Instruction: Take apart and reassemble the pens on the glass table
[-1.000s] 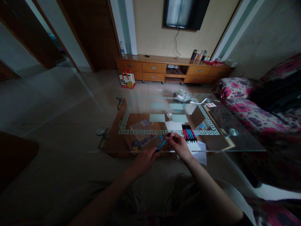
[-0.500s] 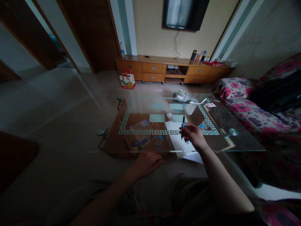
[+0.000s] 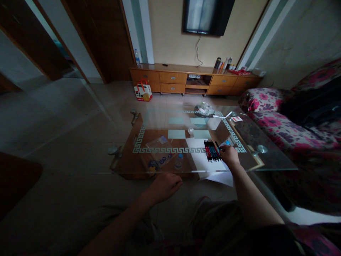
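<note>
A row of pens, with red, dark and bluish barrels, lies side by side on the glass coffee table. White paper shows beneath them. At the row's right end, my right hand pinches a dark pen, its upper part sticking out beyond the fingertips. My left hand is by the table's near edge, fingers loosely curled together and nothing visible in them. Nearest to it are a small clear bottle with a blue cap and a clear plastic packet.
Farther back on the table sit a clear plastic bag and a red and white card. A floral sofa borders the right side. Beyond the table stand a paper bag and a low wooden cabinet under a television.
My right hand has moved right and slightly down, from above the row to its right end, bringing the pen down there. The pen row is uncovered now. My left hand stays nearly still.
</note>
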`<state>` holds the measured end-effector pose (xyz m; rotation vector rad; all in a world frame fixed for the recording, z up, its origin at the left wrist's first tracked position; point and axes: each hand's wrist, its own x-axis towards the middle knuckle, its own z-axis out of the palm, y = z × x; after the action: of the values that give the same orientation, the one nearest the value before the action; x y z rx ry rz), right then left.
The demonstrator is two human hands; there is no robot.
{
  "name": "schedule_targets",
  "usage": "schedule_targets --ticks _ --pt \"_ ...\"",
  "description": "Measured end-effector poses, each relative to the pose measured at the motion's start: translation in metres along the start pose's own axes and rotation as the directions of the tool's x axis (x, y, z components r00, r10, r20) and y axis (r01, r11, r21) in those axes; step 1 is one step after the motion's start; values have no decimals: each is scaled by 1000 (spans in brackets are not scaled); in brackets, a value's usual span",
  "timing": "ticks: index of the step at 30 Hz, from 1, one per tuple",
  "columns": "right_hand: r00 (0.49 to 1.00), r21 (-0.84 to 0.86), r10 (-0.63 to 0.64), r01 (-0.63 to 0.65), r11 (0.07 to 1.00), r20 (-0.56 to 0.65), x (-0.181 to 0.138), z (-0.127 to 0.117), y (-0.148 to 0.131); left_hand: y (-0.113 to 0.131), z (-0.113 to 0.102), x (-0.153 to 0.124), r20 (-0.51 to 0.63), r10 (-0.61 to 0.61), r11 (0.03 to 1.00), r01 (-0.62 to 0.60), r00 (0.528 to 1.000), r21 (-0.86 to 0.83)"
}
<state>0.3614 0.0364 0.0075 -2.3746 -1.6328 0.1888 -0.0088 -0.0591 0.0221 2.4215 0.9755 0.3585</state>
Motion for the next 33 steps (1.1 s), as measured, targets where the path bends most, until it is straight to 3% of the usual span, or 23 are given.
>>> schedule_targets --ticks 8,19,27,33 --pt "1000 -37 -18 18 999 13 3 5 2 -1 -1 -1 -14 20 999 -19 1000 34" --pt "999 26 -15 15 1000 28 4 5 4 15 -20 1 -7 50 992 -49 999 113" --pt "998 73 63 -64 995 17 3 3 3 30 -42 -4 -39 40 987 -33 998 157" --pt "997 1 76 -76 997 35 -8 2 -8 26 -61 -8 -74 -7 995 15 997 100"
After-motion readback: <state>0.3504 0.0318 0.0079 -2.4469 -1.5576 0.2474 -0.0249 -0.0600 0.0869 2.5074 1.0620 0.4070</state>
